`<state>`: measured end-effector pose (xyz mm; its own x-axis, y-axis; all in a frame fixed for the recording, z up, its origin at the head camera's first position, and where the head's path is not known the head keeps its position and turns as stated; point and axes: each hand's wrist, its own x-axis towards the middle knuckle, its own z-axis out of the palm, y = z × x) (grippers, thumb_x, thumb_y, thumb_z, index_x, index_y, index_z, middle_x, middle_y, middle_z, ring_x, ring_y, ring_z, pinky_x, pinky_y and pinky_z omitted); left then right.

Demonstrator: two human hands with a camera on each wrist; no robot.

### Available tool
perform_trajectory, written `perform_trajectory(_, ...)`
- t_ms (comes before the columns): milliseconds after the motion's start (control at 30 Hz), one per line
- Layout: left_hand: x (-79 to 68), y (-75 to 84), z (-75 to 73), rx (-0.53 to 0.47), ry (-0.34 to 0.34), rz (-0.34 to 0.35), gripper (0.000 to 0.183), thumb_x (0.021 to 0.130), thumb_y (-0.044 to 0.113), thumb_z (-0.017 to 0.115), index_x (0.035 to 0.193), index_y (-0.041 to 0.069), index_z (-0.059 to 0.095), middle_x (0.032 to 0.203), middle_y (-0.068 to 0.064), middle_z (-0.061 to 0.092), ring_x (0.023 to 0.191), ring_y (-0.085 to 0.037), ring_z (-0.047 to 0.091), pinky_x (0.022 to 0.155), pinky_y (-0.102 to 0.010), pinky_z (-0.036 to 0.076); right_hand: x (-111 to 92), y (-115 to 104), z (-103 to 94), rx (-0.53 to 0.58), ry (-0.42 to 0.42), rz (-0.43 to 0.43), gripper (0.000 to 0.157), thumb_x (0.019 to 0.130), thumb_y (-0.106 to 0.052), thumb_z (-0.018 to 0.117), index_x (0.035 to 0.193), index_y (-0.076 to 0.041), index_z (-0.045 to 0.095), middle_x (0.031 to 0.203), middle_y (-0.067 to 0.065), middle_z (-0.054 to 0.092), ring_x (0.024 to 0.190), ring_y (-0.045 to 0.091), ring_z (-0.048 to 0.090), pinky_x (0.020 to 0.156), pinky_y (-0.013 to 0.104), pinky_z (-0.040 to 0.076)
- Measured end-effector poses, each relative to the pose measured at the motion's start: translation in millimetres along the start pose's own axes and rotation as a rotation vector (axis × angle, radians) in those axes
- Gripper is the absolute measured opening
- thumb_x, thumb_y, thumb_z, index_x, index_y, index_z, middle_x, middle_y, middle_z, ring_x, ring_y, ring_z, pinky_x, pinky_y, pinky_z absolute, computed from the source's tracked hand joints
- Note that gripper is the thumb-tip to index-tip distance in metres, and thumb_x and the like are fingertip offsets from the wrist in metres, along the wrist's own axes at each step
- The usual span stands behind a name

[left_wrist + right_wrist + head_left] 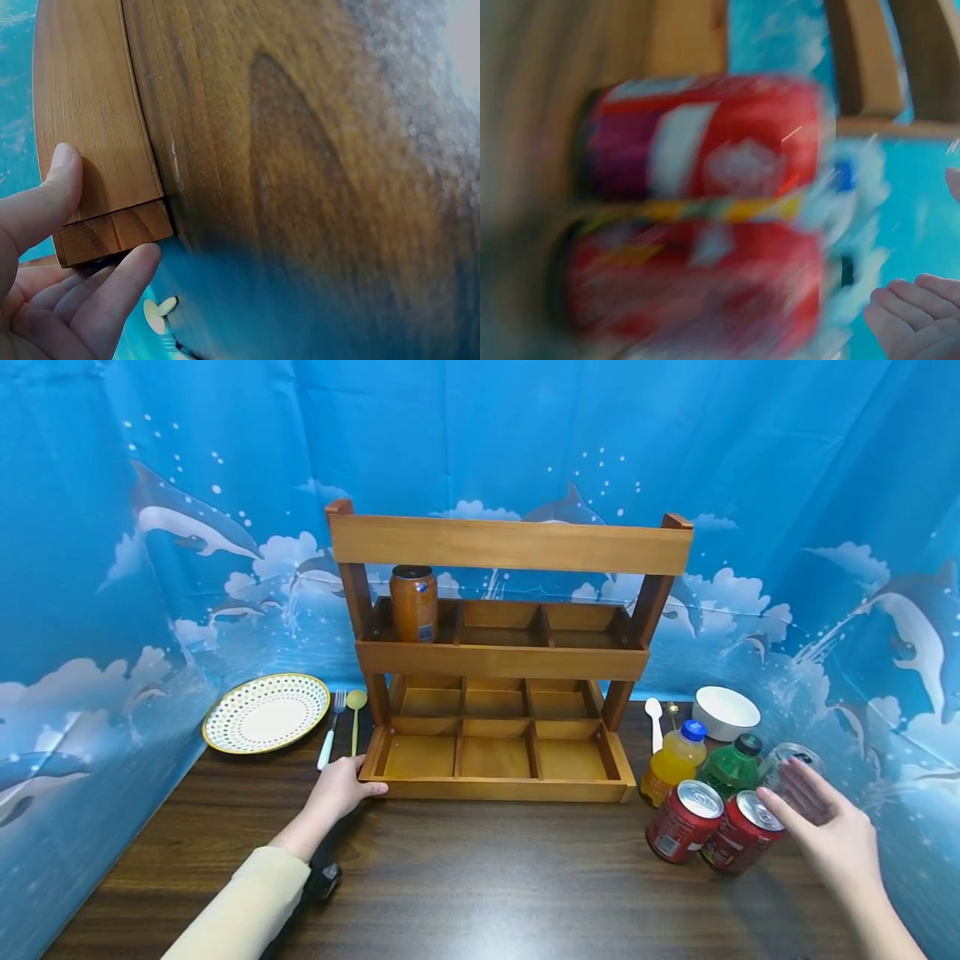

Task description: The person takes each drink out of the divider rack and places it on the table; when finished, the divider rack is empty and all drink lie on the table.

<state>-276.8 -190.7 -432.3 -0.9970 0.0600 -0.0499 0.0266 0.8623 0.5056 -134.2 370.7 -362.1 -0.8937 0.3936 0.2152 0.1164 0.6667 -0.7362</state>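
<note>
A tiered wooden rack (502, 789) with several open compartments stands mid-table. An orange can (413, 603) sits in its upper left compartment. My left hand (345, 785) rests against the rack's front left corner (112, 232); the thumb (52, 187) lies on the wood and the fingers (112, 289) reach just under the corner. My right hand (795, 797) hovers open, fingers straight, just right of two red cans (684, 820) (742, 831) and in front of a silver can (791, 764). The red cans (705, 139) look blurred in the right wrist view, apart from the fingers (915, 315).
An orange juice bottle (673, 762) and a green bottle (731, 766) stand behind the red cans, with a white bowl (725, 712) and white spoon (654, 722) further back. Left of the rack lie a dotted plate (266, 712), a fork (330, 739) and a gold spoon (356, 714). Blue curtains enclose the table (487, 877).
</note>
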Motion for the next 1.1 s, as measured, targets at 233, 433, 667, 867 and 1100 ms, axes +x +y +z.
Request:
perform_trajectory(233, -1.7, -1.9, 0.7, -0.009, 0.009, -0.019, 0.068, 0.069, 0.038, 0.070, 0.120, -0.003, 0.050, 0.115, -0.022, 0.056, 0.103, -0.033, 0.055, 0.087, -0.047, 0.042, 17.5, -85.9, 28.7, 0.082, 0.003, -0.259, 0.059, 0.079, -0.035, 0.062, 0.133, -0.032, 0.037, 0.133, 0.000, 0.046, 0.116, 0.000, 0.046, 0.077, 0.001, 0.037)
perform_trajectory(433, -1.1, -0.3, 1.3, -0.020, 0.017, -0.029, 0.068, 0.069, 0.036, 0.071, 0.120, -0.004, 0.050, 0.115, -0.022, 0.057, 0.102, -0.032, 0.055, 0.087, -0.047, 0.042, 33.1, -169.7, 73.7, 0.226, -0.100, -0.443, 0.062, 0.076, -0.035, 0.066, 0.132, -0.031, 0.039, 0.132, -0.004, 0.046, 0.121, 0.010, 0.043, 0.092, 0.018, 0.038)
perform_trajectory(667, -0.5, -0.7, 0.6, -0.024, 0.030, -0.034, 0.068, 0.069, 0.037, 0.071, 0.121, -0.003, 0.050, 0.116, -0.021, 0.056, 0.104, -0.032, 0.055, 0.087, -0.047, 0.042, 62.0, -253.5, 139.2, 0.422, -0.240, -0.494, 0.074, 0.069, -0.045, 0.069, 0.133, -0.027, 0.036, 0.134, -0.004, 0.044, 0.121, 0.006, 0.042, 0.098, 0.027, 0.037)
perform_trajectory(867, -1.2, 1.0, -1.0, -0.036, 0.047, -0.025, 0.065, 0.069, 0.036, 0.071, 0.119, -0.002, 0.052, 0.113, -0.020, 0.059, 0.102, -0.031, 0.056, 0.087, -0.046, 0.042, 77.8, -301.8, 187.3, 0.352, -0.338, -0.460, 0.083, 0.065, -0.057, 0.066, 0.135, -0.025, 0.033, 0.137, -0.004, 0.040, 0.123, 0.006, 0.040, 0.097, 0.025, 0.037)
perform_trajectory(1100, -2.9, 0.0, 1.1, -0.034, 0.056, -0.018, 0.062, 0.069, 0.034, 0.072, 0.117, -0.001, 0.054, 0.110, -0.018, 0.061, 0.098, -0.028, 0.058, 0.085, -0.045, 0.043, 88.8, -336.8, 229.2, 0.299, -0.348, -0.460, 0.087, 0.066, -0.055, 0.066, 0.136, -0.019, 0.032, 0.137, 0.001, 0.040, 0.124, 0.012, 0.041, 0.097, 0.028, 0.039)
